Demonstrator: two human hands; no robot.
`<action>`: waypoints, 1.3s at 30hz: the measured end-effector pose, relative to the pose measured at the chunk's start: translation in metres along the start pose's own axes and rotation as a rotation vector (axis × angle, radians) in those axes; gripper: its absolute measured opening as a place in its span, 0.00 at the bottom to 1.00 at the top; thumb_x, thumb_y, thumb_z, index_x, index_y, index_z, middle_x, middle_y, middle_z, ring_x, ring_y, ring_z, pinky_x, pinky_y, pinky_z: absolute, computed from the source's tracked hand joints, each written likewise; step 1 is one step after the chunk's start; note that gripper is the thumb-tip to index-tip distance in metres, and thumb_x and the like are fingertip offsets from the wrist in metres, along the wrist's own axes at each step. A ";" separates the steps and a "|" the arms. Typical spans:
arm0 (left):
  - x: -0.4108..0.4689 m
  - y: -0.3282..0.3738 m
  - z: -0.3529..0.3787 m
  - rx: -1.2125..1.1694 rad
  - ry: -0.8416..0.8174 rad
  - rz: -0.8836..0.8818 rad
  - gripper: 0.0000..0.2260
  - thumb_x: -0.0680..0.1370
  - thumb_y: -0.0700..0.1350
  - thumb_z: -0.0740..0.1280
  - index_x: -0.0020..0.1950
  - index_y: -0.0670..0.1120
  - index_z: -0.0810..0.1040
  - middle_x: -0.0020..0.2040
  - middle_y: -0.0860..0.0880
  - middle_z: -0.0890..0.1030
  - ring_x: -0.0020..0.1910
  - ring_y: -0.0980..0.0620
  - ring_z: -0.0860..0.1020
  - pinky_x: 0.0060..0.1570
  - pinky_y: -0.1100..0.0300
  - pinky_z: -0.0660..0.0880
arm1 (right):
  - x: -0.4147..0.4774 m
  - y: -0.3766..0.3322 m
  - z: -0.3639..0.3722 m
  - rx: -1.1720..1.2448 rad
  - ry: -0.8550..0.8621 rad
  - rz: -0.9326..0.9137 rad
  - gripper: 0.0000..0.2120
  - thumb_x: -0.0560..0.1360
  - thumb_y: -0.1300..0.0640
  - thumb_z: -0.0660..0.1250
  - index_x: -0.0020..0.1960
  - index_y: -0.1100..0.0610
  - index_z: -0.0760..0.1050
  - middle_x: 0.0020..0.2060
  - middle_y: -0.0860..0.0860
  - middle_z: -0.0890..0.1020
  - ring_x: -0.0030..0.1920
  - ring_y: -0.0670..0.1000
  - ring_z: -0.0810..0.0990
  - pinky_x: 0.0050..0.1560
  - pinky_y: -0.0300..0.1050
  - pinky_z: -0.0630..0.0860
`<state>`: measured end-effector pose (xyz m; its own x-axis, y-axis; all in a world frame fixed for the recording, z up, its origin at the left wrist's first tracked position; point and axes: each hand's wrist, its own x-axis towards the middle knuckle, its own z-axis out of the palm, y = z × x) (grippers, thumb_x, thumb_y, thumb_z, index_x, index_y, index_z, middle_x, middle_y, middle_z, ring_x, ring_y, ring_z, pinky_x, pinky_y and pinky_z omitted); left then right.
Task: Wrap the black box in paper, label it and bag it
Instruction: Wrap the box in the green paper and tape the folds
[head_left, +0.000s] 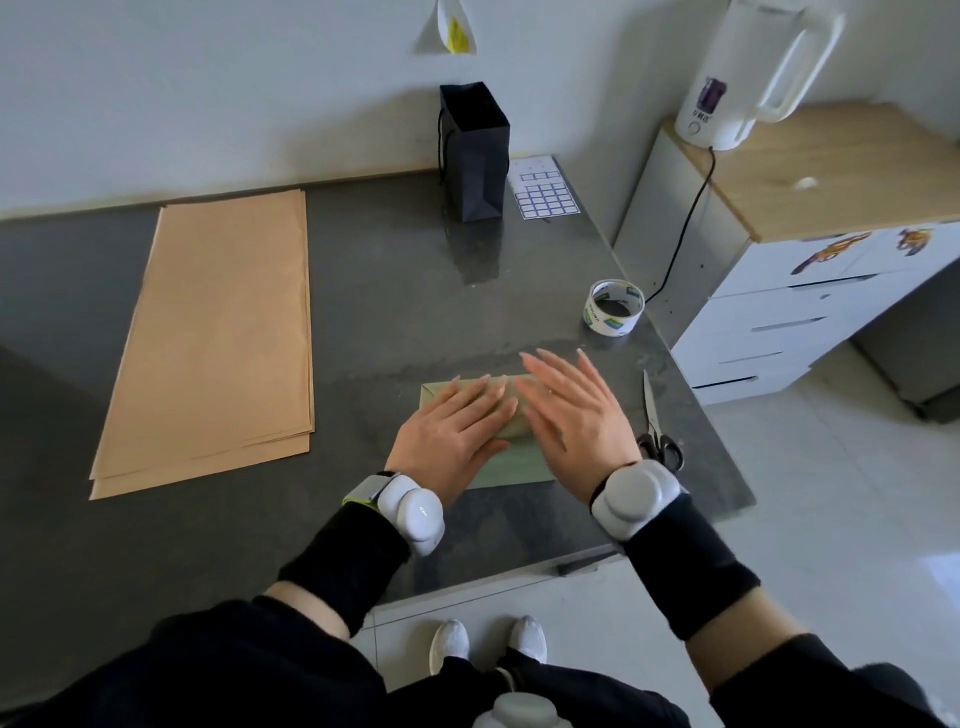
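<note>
A flat parcel in greenish paper lies on the dark counter near its front right corner. No black surface of the box shows; the paper covers it. My left hand presses flat on the parcel's top with straight fingers. My right hand is spread, fingers straight, over the parcel's right part; whether it touches is unclear. A black paper bag stands upright at the back of the counter. Beside it lies a sheet of labels.
A stack of brown paper sheets covers the counter's left part. A tape roll stands right of centre and scissors lie by the right edge. A white kettle sits on a wooden-topped cabinet with drawers.
</note>
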<state>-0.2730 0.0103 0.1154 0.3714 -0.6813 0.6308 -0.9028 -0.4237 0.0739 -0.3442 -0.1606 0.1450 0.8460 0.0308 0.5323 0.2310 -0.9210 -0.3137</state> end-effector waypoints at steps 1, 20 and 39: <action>0.000 0.001 -0.001 0.005 -0.022 -0.013 0.17 0.82 0.51 0.56 0.60 0.44 0.78 0.58 0.44 0.81 0.59 0.46 0.79 0.61 0.50 0.71 | -0.006 -0.002 0.003 -0.020 -0.030 -0.044 0.16 0.77 0.56 0.58 0.56 0.63 0.79 0.62 0.57 0.78 0.63 0.55 0.75 0.67 0.56 0.66; -0.007 -0.005 -0.018 -0.017 -0.096 -0.083 0.20 0.76 0.53 0.64 0.60 0.40 0.79 0.64 0.43 0.77 0.64 0.46 0.75 0.68 0.48 0.65 | -0.028 0.000 0.018 -0.131 0.060 -0.118 0.15 0.78 0.57 0.61 0.61 0.61 0.77 0.62 0.55 0.77 0.63 0.54 0.76 0.66 0.52 0.69; 0.000 0.006 0.001 0.034 0.006 -0.112 0.16 0.79 0.48 0.62 0.58 0.40 0.80 0.61 0.44 0.79 0.60 0.48 0.78 0.60 0.56 0.72 | -0.072 0.038 -0.058 0.517 0.418 1.379 0.14 0.73 0.56 0.68 0.59 0.57 0.76 0.49 0.49 0.80 0.51 0.48 0.77 0.56 0.43 0.73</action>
<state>-0.2787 0.0074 0.1150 0.4680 -0.6252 0.6246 -0.8479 -0.5168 0.1181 -0.4244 -0.2201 0.1402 0.3640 -0.8984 -0.2457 -0.3855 0.0948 -0.9178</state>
